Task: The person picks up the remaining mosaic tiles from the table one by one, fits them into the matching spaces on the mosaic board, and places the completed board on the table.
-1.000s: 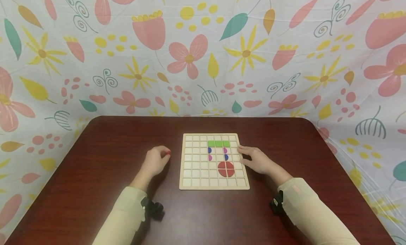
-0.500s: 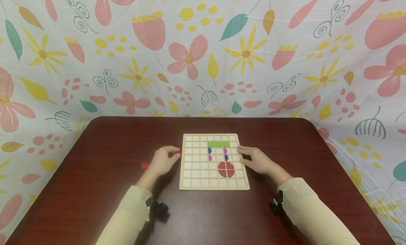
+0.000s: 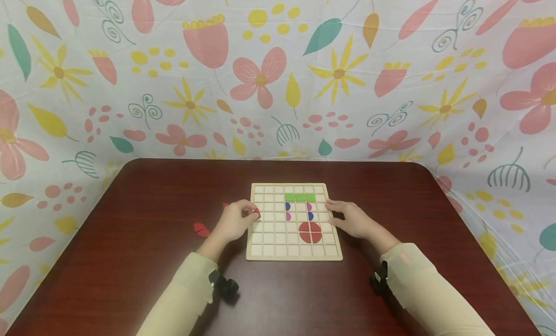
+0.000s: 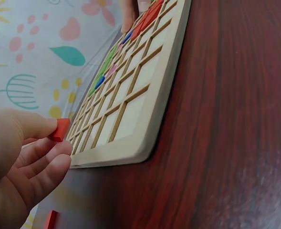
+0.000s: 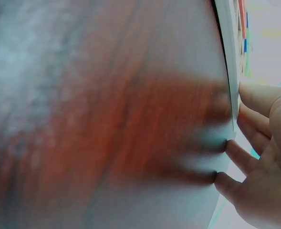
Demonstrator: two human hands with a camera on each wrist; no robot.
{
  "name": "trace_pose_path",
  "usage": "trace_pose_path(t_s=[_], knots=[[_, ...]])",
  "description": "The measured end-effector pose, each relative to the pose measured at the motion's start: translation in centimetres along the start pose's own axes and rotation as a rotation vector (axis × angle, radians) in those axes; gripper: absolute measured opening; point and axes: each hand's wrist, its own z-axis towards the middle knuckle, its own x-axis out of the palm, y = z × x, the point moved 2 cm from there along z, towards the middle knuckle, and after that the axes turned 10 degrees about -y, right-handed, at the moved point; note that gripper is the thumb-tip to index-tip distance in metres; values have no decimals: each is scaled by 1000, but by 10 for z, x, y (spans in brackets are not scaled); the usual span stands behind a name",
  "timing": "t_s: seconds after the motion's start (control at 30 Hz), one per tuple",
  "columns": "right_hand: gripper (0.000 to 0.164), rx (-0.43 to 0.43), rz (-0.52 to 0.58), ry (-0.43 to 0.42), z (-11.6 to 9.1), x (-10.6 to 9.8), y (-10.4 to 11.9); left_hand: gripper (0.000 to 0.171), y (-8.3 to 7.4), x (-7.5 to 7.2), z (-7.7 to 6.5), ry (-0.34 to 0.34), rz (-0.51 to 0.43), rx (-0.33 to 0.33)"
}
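Well, floral cloth (image 3: 256,128) backs the reddish table (image 3: 295,297) under the board (image 3: 269,237).

We are looking at a dark reddish-brown, wood-grained table (image 3: 108,278) with rounded far corners. On it we are seeing a pale gridded board (image 3: 269,238) lying flat, a red shape (image 3: 201,230) to its left, and, farther back, a partly hidden red piece (image 3: 225,205).
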Motion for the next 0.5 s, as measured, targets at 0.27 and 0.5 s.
trace_pose_path(t_s=[0.27,0.5], knots=[[50,19,-91,16,9,-1,2,10,-4,8,3,13,11,-11],[52,43,-69,49,20,0,1,16,-5,13,8,17,-5,-37]])
